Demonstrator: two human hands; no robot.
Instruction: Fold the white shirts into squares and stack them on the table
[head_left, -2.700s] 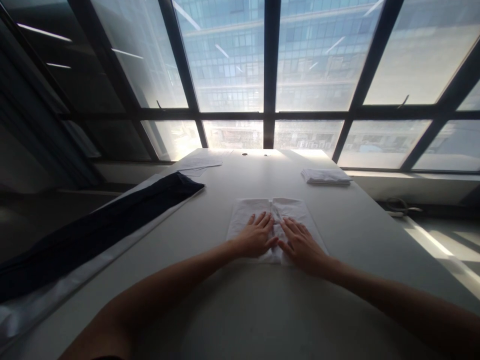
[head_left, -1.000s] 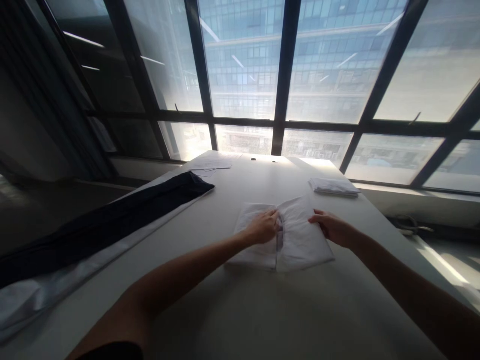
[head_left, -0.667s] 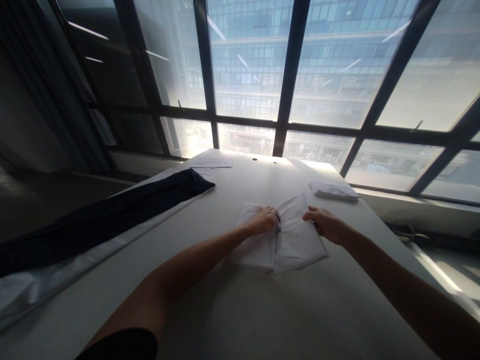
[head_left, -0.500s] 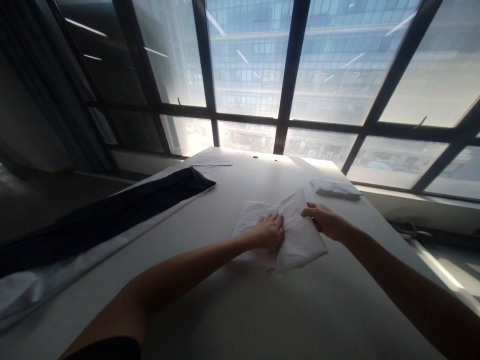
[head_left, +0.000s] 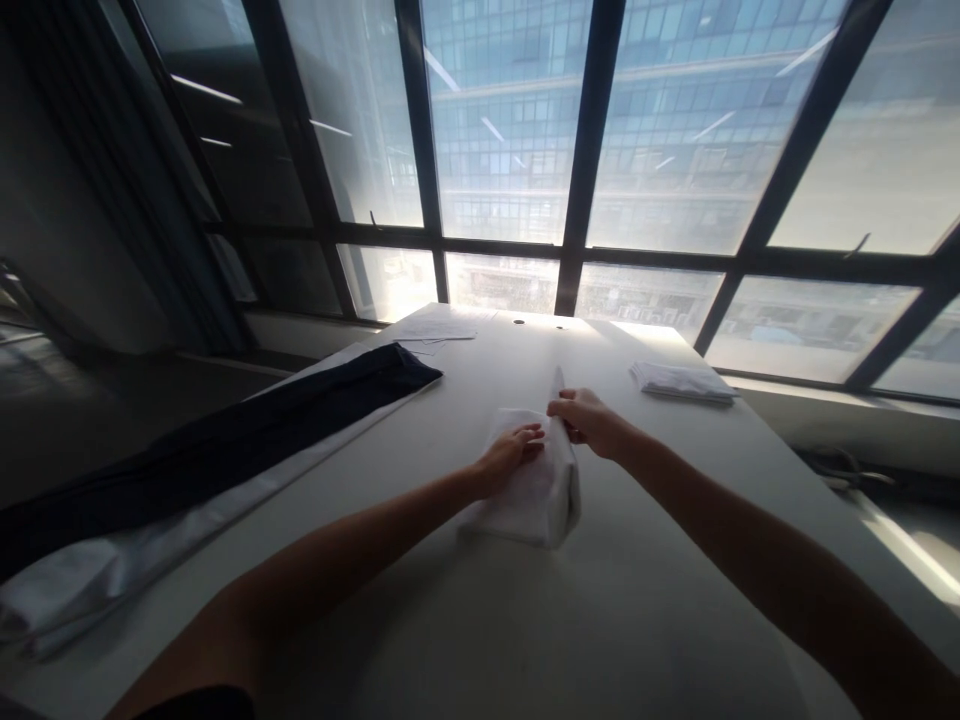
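1. On the long pale grey table [head_left: 645, 560], at its middle, lies a white folded cloth [head_left: 529, 490]. This is the landmark for everything below.
2. Left hand [head_left: 508, 455]: flat, fingers together, pressing down on the upper face of the white folded cloth near its far end.
3. Right hand [head_left: 585, 418]: closed in a pinch on the raised right flap of the cloth, which stands on edge above the cloth's centre line. The flap's far corner pokes up past the fingers.
4. Progress, as I judge it: the cloth is already narrowed into a compact packet. The right half is mid-fold, upright and not yet laid flat on the left half. Laying it down and smoothing it are left.
5. Beyond the cloth and to its right, near the table's right edge: a small stack of white folded cloths [head_left: 684, 382], apparently finished pieces.
6. Left of the cloth, well apart: a long dark navy strip of fabric [head_left: 225, 440] over a pale sheet, running toward the near left corner.
7. Beyond the cloth, at the table's far left end: loose white paper sheets [head_left: 433, 330].
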